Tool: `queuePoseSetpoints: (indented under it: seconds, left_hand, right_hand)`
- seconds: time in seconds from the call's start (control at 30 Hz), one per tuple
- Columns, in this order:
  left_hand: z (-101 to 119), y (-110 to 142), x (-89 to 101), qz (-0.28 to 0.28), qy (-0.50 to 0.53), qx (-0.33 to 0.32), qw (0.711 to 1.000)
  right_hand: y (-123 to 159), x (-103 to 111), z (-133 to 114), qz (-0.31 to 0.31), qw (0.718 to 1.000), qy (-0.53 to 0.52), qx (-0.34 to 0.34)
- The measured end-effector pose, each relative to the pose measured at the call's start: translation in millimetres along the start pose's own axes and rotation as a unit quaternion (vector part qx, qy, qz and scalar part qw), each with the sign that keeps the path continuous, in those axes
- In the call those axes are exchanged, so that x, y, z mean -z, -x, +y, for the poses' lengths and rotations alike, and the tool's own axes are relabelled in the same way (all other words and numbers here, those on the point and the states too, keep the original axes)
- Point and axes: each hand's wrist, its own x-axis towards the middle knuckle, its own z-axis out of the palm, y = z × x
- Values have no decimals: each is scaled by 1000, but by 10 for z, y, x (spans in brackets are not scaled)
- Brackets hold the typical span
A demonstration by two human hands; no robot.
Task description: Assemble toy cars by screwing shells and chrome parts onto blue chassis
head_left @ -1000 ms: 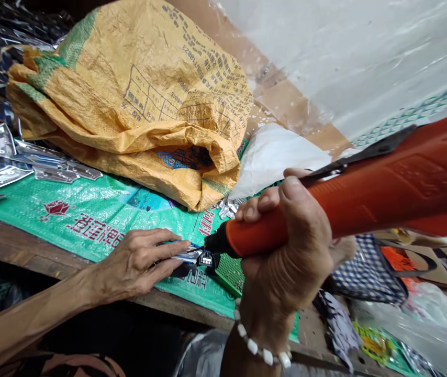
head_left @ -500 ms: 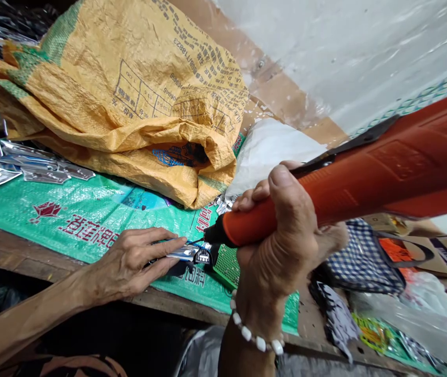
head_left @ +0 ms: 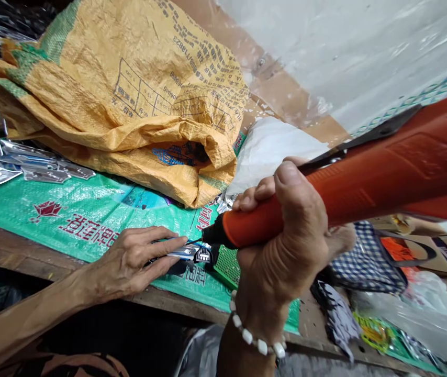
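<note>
My right hand [head_left: 286, 225] is wrapped round an orange electric screwdriver [head_left: 388, 167] with a black nose, held tilted with its thin bit pointing left. The bit reaches a small shiny metal part [head_left: 187, 252] near my left fingertips. My left hand [head_left: 141, 259] presses that part from above with its fingers bent over it, hiding most of it. A black piece with white marks [head_left: 203, 255] sits at the part's right end. Just right of it lies a green perforated tray [head_left: 227, 265] with tiny bits in it.
A green printed sheet [head_left: 82, 209] covers the wooden bench. Behind it lies a large yellow woven sack [head_left: 137, 104]. Shiny metal plates [head_left: 46, 165] are heaped at the left. A white bag [head_left: 274, 146], a checkered pouch [head_left: 365, 262] and plastic bags [head_left: 415, 309] lie to the right.
The view has shifted slightly right. The screwdriver's body swung a little left, then back, while its bit stayed near the metal part. My left hand keeps its hold.
</note>
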Motion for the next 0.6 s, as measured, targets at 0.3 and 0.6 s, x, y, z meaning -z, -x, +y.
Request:
queuePoseSetpoints:
  seconds: [0.3, 0.6]
  left_hand:
    - [24, -23, 22, 16, -16, -8, 1000]
    - [12, -23, 5, 12, 9, 0, 1000]
  right_hand:
    - [25, 6, -34, -12, 998, -30, -59]
    - [63, 77, -38, -78, 996, -23, -35]
